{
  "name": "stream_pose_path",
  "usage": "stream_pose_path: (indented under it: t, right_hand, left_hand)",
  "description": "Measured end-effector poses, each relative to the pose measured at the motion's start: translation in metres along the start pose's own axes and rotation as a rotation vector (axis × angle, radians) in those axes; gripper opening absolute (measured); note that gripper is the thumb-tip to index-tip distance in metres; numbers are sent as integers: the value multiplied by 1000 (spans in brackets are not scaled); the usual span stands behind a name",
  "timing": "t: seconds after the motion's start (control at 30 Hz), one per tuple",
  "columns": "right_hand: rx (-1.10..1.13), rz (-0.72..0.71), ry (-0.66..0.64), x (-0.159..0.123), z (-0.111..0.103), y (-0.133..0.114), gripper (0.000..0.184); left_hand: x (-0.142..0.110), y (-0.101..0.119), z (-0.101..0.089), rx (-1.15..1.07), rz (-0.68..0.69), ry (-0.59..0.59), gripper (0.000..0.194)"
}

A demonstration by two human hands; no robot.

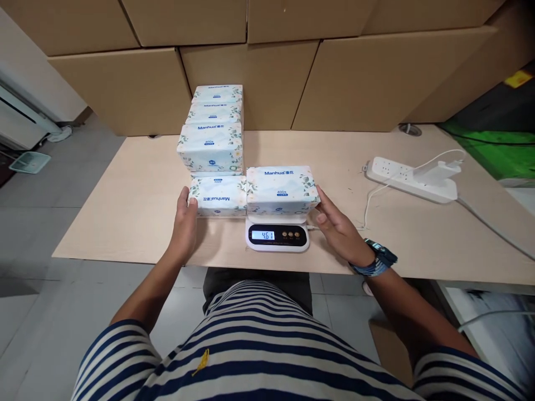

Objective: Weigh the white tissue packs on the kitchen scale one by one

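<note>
A white plastic-wrapped tissue pack [282, 189], with blue lettering and a leafy flower print, rests on a small white digital scale [277, 244]. My right hand [337, 228] grips this pack at its right end, fingers partly hidden behind it. Directly left of it, end to end, is another tissue pack [218, 196] with its lettering upside down to me. Around that pack's left end my left hand [184, 225] is closed, thumb on the near side. The scale's display is lit with digits. Behind stand several more tissue packs [211, 146] in a stepped row.
Cardboard boxes [251, 83] are stacked along the back of the light wooden table [125, 206]. At the right lies a white power strip [412, 178] with a plugged-in charger [438, 171]; its thin white cable runs to the scale. A grey cord crosses the table's right side.
</note>
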State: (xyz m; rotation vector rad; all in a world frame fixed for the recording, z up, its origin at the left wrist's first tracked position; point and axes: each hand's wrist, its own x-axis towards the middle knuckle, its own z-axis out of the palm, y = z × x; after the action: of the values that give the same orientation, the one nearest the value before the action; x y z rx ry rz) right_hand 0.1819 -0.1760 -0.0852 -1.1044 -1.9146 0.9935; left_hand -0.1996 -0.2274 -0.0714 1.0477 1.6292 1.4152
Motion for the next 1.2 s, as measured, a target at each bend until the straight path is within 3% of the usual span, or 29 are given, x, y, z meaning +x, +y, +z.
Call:
stream_pose_path:
  t: [0.07, 0.13, 0.2, 0.23, 0.33, 0.43, 0.5, 0.6, 0.9, 1.07, 1.2]
  right_hand:
    - [3, -6, -5, 0, 1, 1, 86]
    - [9, -2, -5, -1, 1, 1, 85]
    - [13, 10, 4, -2, 1, 2, 84]
    - [9, 12, 9, -2, 1, 2, 84]
    - [-80, -33, 35, -2, -1, 6, 88]
    - [-305, -171, 71, 1, -2, 12, 106]
    - [-424, -241, 70, 4, -2, 16, 119]
    - [-434, -242, 44, 6, 0, 18, 126]
    - [-165, -40, 51, -1, 16, 8, 112]
    - [-101, -86, 55, -7, 18, -14, 120]
    - [-128, -187, 84, -9, 14, -43, 122]
  left_hand:
    - [-6, 5, 0, 183, 177, 54, 92]
    - [-14, 11, 1, 376, 511, 72, 87]
    - [-24, 19, 6, 471, 773, -22, 79]
    - [-29, 23, 11, 470, 809, -115, 76]
    - [-42, 31, 30, 378, 644, -429, 74]
    - [-48, 32, 49, 323, 478, -545, 78]
    - [-48, 31, 57, 301, 437, -537, 77]
    - [-47, 30, 61, 283, 426, -517, 74]
    - [-39, 33, 65, 232, 364, -561, 78]
    - [-46, 43, 58, 227, 578, -561, 75]
    - [-53, 52, 44, 293, 741, -461, 80]
